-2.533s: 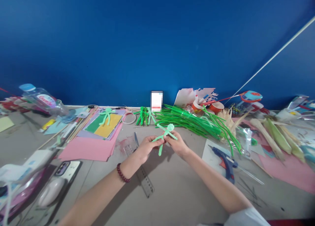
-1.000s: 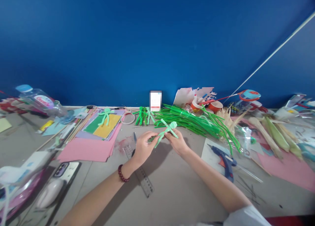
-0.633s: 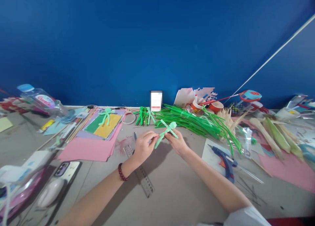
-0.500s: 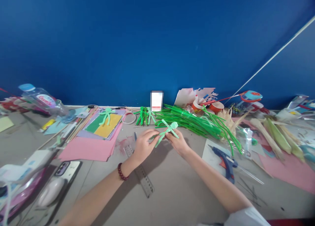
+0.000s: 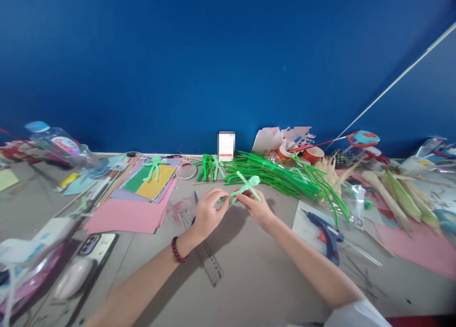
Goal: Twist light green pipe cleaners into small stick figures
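Both hands hold a light green pipe-cleaner figure above the grey table. My left hand, with a dark red bead bracelet at the wrist, pinches the figure's lower end. My right hand grips its middle, just below the looped head and spread arms. The figure slants up to the right. Behind it lies a pile of green pipe cleaners.
Finished green figures stand near the blue wall; another figure lies on coloured paper above pink sheets. A clear ruler, blue glue gun, paper cups, corn husks, phone and bottle surround.
The figure has been tilted from hanging nearly upright to slanting, with its leg drawn toward my left hand. Both hands have shifted slightly up and away from me.
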Demonstrator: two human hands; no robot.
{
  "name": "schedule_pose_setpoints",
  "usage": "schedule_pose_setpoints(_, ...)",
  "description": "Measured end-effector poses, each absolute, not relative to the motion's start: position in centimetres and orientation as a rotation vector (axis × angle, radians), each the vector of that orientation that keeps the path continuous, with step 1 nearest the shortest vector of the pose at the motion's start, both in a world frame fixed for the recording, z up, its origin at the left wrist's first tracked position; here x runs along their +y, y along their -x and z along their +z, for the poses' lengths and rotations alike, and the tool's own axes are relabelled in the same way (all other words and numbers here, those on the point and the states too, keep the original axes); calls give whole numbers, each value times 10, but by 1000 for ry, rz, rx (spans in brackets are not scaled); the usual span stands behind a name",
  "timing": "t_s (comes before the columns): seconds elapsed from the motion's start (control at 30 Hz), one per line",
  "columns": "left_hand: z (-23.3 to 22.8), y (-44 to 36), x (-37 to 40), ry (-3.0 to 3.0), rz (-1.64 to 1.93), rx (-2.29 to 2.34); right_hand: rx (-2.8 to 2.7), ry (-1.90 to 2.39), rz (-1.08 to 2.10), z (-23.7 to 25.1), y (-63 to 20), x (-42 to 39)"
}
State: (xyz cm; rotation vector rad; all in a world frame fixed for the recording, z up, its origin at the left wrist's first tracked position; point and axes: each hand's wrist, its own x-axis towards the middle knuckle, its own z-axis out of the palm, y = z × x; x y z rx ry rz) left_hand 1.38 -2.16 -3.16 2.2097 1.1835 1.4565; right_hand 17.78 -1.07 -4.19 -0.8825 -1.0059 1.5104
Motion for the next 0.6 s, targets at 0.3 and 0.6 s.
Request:
schedule_pose_setpoints(0.3,-33,-16,-27,-2238,1539,1123,-926,893,1554,-41,-171,-17)
schedule_pose_setpoints(0.6,-34,-16,-28,-2393,1506,1074,-842,874,1569,-39,-168,-18)
